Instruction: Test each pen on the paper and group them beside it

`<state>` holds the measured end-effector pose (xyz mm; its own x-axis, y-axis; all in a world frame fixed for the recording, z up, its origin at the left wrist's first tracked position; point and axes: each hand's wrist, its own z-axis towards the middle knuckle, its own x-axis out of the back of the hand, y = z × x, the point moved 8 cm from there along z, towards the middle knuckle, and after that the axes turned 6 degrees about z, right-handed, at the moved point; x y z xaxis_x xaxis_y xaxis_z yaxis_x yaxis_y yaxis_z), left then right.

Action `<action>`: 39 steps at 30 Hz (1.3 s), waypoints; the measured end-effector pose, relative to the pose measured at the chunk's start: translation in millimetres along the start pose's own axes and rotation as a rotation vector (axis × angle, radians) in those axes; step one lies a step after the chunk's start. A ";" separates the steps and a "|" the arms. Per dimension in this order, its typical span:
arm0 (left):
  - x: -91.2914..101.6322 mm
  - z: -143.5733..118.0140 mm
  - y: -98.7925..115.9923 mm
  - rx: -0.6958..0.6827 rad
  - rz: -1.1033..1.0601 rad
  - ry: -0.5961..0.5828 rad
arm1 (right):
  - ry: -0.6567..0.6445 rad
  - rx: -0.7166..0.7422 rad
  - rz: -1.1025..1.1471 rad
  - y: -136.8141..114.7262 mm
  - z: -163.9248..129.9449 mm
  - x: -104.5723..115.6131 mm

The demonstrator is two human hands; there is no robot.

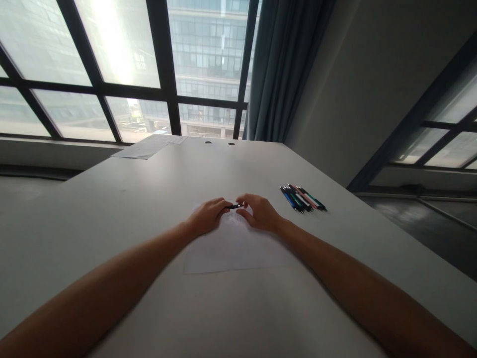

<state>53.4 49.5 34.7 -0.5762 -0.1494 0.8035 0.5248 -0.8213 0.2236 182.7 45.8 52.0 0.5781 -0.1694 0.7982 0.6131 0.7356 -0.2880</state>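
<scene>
Far left, beyond my fingers: loose white paper sheets (149, 147) lie at the far edge of the pale grey table (112, 199), under the dark-framed window (164, 74).
Left hand: my left hand (205, 217) rests knuckles-up on the flat white sheet of paper (231, 248), forearm stretched straight out, fingers curled shut around one end of the small dark pen (234, 206).
Pen: it lies level between my two sets of fingertips, just above the sheet.
Right hand: my right hand (260, 213) mirrors the left, thumb and forefinger pinching the pen's other end.
Right of my fingers: a fanned row of coloured ballpoint pens (302, 198) lies near, apart from my hand; nothing stands between.
Far right: grey curtain (283, 69) hangs behind.
</scene>
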 end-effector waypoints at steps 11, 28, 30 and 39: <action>1.7 0.5 1.6 -0.009 -0.010 0.016 | -0.016 0.081 -0.099 -7.4 1.7 -0.6; 14.5 0.6 -11.8 0.124 0.245 0.127 | 0.167 -0.123 -0.201 17.2 2.5 18.6; 15.1 -0.6 -19.2 0.192 0.249 0.132 | 0.196 -0.070 -0.298 11.8 3.6 23.3; 21.9 -3.5 -17.3 0.218 0.072 0.220 | 0.046 0.067 -0.210 -15.2 7.4 -1.1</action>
<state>29.6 58.5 46.5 -0.6418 -0.3384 0.6882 0.6778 -0.6701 0.3026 168.8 39.7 59.4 0.4667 -0.3519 0.8114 0.6860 0.7230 -0.0810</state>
